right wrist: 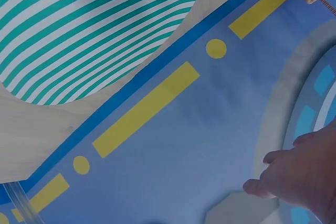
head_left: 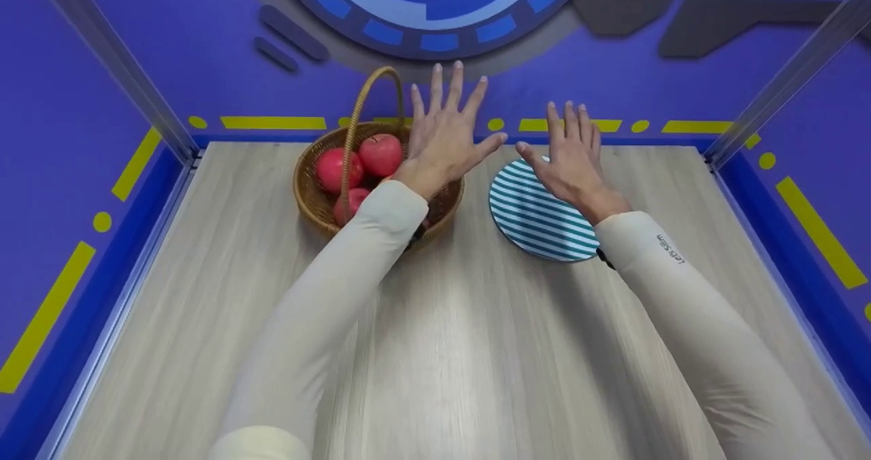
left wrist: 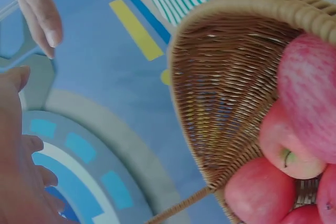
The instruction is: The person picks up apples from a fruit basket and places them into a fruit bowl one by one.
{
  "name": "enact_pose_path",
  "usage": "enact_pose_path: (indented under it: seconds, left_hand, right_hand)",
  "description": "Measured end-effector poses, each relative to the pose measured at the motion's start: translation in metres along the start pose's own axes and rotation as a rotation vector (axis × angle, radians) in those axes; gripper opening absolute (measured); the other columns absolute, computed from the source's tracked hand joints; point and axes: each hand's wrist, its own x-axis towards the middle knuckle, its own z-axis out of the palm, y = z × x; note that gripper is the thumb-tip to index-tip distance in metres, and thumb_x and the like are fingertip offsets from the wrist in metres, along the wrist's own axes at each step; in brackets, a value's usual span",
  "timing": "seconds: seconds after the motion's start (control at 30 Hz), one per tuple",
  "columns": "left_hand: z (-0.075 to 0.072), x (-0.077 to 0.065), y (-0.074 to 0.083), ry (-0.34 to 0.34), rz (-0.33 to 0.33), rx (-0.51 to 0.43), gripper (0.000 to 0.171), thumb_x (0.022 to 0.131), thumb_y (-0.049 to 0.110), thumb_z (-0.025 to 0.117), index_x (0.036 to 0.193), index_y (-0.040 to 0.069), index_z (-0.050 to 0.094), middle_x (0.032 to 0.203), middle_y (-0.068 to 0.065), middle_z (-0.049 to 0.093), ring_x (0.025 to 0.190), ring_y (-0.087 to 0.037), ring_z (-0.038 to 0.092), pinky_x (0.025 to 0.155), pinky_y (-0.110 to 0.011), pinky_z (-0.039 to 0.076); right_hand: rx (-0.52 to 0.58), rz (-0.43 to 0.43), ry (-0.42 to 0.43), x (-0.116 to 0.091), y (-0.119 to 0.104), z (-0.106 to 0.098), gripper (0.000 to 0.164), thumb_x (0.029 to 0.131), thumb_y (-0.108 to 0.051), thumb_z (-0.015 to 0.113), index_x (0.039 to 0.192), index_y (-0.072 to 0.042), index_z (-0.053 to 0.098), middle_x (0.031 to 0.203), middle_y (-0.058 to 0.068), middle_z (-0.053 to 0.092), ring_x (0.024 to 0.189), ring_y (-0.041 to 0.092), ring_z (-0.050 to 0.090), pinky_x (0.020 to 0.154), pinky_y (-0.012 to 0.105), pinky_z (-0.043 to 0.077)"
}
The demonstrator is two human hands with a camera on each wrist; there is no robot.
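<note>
Fingers spread, my left hand (head_left: 446, 137) hangs over the right side of a wicker basket (head_left: 306, 198) and holds nothing. Several red apples (head_left: 340, 169) lie inside the basket, partly hidden by my left arm in the head view. In the left wrist view, the woven wall (left wrist: 210, 82) and the apples (left wrist: 260, 190) show up close. My right hand (head_left: 571, 157), fingers straight and grasping nothing, is above a round mat with teal and white stripes (head_left: 531, 211). The right wrist view shows the striped mat (right wrist: 94, 35) lying flat, apart from the right hand (right wrist: 299, 174).
The basket's tall arched handle (head_left: 357, 116) rises left of my left hand. A light wood-grain table (head_left: 435, 351) lies under everything. Blue printed panels (head_left: 224, 92) enclose the back and both sides, with metal posts (head_left: 129, 58) at the corners.
</note>
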Motion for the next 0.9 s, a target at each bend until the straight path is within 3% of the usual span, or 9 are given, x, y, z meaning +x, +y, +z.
enact_pose_path:
  seconds: [0.57,0.9]
  left_hand:
    - [-0.044,-0.018,-0.011,0.107,-0.024,0.084,0.091,0.104,0.076,0.034,0.173,0.027,0.001,0.177,-0.011,-0.014,0.159,-0.037,-0.019,0.125,-0.060,-0.014]
    - [-0.071,-0.040,-0.034,0.228,-0.039,-0.011,0.089,0.104,0.073,0.039,0.173,0.026,0.008,0.177,-0.011,-0.007,0.161,-0.035,-0.014,0.125,-0.056,-0.015]
  right_hand:
    - [0.035,-0.065,0.014,-0.001,-0.020,-0.001,0.098,0.105,-0.071,0.039,0.172,-0.009,0.005,0.176,0.020,-0.004,0.161,0.037,-0.014,0.126,0.055,-0.014]
    - [0.051,-0.074,0.026,-0.003,-0.038,0.000,0.095,0.106,-0.068,0.041,0.172,-0.010,0.006,0.177,0.017,-0.002,0.161,0.035,-0.012,0.127,0.051,-0.015]
